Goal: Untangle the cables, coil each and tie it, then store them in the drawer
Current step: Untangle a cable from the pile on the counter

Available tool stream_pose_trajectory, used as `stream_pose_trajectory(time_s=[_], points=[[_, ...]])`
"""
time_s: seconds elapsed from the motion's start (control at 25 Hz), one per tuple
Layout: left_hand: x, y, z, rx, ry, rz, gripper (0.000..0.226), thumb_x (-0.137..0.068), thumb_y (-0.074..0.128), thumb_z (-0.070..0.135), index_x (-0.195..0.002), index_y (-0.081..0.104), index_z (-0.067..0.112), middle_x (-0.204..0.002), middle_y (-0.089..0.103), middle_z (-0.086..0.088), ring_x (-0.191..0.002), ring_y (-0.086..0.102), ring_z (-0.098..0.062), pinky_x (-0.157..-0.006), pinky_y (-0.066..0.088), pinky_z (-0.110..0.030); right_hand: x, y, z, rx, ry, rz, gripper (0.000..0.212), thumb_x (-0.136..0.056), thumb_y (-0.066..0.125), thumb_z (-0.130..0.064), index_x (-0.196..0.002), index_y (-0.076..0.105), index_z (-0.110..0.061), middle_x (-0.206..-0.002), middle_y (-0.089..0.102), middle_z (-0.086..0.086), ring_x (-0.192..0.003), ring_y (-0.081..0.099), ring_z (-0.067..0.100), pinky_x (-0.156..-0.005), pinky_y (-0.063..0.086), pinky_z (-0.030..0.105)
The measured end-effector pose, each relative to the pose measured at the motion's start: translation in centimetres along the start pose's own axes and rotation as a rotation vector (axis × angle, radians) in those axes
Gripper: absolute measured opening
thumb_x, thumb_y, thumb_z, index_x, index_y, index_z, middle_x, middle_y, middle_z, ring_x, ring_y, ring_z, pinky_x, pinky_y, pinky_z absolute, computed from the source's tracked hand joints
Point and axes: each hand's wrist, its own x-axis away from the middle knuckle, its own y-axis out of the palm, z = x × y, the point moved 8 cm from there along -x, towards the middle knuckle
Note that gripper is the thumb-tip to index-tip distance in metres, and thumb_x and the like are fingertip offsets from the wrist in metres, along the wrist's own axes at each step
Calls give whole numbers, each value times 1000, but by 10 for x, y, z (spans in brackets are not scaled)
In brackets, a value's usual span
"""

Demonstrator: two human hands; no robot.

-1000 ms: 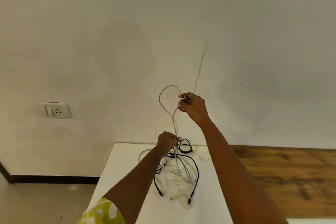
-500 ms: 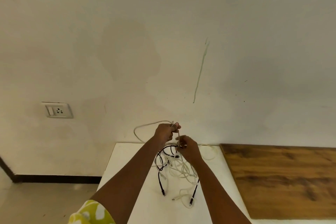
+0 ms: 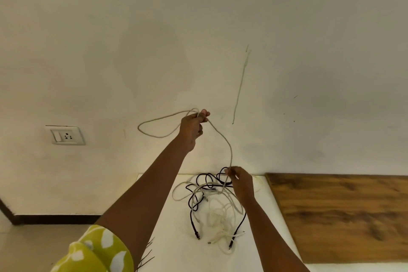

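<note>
A pale cable [image 3: 223, 139] is lifted clear of the tangle [image 3: 212, 203] of white and black cables lying toward the far edge of the white counter [image 3: 167, 238]. The left hand [image 3: 192, 130], raised against the wall, pinches the cable at its fingertips, a loop of it hanging out to the left. From there the cable drops to the right hand [image 3: 240, 181], which pinches it just above the tangle. A wooden panel [image 3: 344, 216] adjoins the counter's right edge. A wall socket [image 3: 65, 135] sits off to the left.
</note>
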Motion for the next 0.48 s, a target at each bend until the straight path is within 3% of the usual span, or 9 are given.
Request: stream_pose_trajectory(time_s=[0.08,0.16,0.32,0.4,0.48], points=[[0,-8,-11,-86,-63,30,25,-96,54,24,-106,65,4,-74,55,1,-34,22,-4,-37,19,-15,-8,-4,-15,-192,60,-35,16,-94,50,-3,-88,65,-4,-82,68,9,-79,64,24,-71,51,16],[3,-12,-24,-136,-131,40,24,-98,49,25,-107,62,7,-74,54,1,-40,23,-7,-35,19,-15,-13,-11,-32,-329,96,-31,18,-98,44,-13,-90,58,-5,-72,66,11,-70,64,24,-64,55,27],[10,-22,-43,-141,-213,79,21,-101,42,26,-98,58,12,-69,47,1,-49,21,-10,-34,20,-15,-26,-28,-57,-568,159,13,25,-101,39,-27,-88,56,-13,-57,61,3,-54,62,13,-55,54,25],[13,-24,-48,-149,-233,68,26,-101,41,26,-87,59,14,-67,43,1,-49,20,-10,-34,19,-15,-32,-36,-58,-492,192,5,26,-101,41,-26,-92,59,-10,-59,60,4,-54,60,16,-56,53,26],[17,-23,-50,-173,-248,32,27,-101,42,28,-84,59,15,-65,40,1,-45,21,-8,-34,17,-15,-34,-44,-42,-239,247,-8,26,-99,41,-19,-98,61,-2,-65,60,8,-55,56,19,-58,49,28]])
